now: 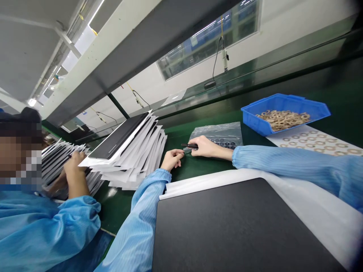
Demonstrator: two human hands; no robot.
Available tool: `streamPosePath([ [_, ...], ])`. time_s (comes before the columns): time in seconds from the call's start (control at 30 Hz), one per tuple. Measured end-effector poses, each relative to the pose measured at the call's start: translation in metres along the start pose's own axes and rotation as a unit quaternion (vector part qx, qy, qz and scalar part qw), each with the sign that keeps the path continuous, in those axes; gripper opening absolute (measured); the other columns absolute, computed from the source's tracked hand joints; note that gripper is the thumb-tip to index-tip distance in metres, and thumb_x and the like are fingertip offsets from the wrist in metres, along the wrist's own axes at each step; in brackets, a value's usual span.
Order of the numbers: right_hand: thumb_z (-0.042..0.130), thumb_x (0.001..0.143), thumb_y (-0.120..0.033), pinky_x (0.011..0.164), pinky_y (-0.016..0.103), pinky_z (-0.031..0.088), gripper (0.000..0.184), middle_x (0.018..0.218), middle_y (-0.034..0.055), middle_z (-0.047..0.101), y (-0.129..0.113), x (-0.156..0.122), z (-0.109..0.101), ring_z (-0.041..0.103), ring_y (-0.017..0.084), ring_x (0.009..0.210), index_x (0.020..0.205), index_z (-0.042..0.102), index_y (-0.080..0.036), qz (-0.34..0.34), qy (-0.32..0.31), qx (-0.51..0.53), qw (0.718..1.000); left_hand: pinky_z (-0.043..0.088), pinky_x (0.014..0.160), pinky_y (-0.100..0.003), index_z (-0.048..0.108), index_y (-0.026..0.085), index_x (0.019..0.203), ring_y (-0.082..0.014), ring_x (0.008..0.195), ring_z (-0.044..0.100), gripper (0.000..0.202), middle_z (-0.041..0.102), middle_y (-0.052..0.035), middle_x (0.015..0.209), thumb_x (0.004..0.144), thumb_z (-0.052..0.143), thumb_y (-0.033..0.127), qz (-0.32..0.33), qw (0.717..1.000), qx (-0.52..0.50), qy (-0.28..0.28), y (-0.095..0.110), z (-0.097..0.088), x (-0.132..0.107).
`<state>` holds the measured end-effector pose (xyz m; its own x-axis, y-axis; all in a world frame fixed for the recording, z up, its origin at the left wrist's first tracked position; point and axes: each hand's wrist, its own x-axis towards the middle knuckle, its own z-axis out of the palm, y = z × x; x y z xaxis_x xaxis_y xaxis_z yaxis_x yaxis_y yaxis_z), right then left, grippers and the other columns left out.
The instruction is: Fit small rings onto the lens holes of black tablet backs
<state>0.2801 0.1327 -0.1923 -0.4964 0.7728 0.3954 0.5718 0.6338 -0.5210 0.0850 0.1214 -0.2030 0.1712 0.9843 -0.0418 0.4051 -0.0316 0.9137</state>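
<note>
My right hand [206, 146] is closed around a slim black tool [189, 145] that looks like tweezers, its tip pointing left. Beneath and beyond that hand lies a clear plastic bag [215, 131] with several small round black pads [227, 143] in or on it. My left hand [172, 159] has thumb and forefinger pinched together at the bag's near left corner; what sits between them is too small to tell. Close in front of me, a flat dark grey panel [227, 230] rests on white wrapping sheet [306, 196].
Left of my hands rises a tall stack of dark panels [121, 134] interleaved with white sheets. A blue bin [255, 117] of tan rings [283, 120] stands at right, beside a white sheet [286, 136] bearing more rings. A co-worker [36, 223] handles another stack [56, 158] at far left. A shelf beam [119, 49] hangs overhead.
</note>
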Motion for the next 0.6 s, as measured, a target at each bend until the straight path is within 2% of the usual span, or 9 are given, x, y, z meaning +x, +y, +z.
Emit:
streamPosePath([
  [0.13, 0.057, 0.069, -0.024, 0.058, 0.022, 0.040, 0.024, 0.080, 0.0035, 0.069, -0.004, -0.001, -0.008, 0.060, 0.015, 0.068, 0.087, 0.070, -0.014, 0.012, -0.010, 0.059, 0.998, 0.054, 0.074, -0.035, 0.056, 0.013, 0.110, -0.0168, 0.086, 0.061, 0.026, 0.060, -0.0066, 0.105, 0.090, 0.056, 0.031, -0.004, 1.000, 0.007, -0.006, 0.000, 0.006, -0.003],
  [0.37, 0.053, 0.082, -0.040, 0.071, 0.024, 0.043, 0.031, 0.089, 0.0043, 0.068, -0.008, -0.005, -0.008, 0.061, 0.017, 0.081, 0.093, 0.067, -0.015, -0.006, 0.009, 0.119, 0.993, 0.054, 0.070, -0.032, 0.057, 0.013, 0.108, -0.0153, 0.082, 0.061, 0.025, 0.060, -0.0056, 0.101, 0.091, 0.056, 0.031, 0.031, 0.999, -0.035, 0.017, 0.002, 0.015, -0.009],
  [0.6, 0.047, 0.089, -0.039, 0.084, 0.032, 0.043, 0.038, 0.104, 0.0084, 0.063, -0.003, -0.005, -0.002, 0.058, 0.020, 0.097, 0.119, 0.060, -0.019, -0.037, -0.015, 0.121, 0.992, 0.053, 0.073, -0.034, 0.057, 0.013, 0.108, -0.0164, 0.086, 0.061, 0.025, 0.060, -0.0063, 0.103, 0.091, 0.056, 0.031, 0.038, 0.995, -0.093, -0.003, 0.003, 0.018, -0.010],
])
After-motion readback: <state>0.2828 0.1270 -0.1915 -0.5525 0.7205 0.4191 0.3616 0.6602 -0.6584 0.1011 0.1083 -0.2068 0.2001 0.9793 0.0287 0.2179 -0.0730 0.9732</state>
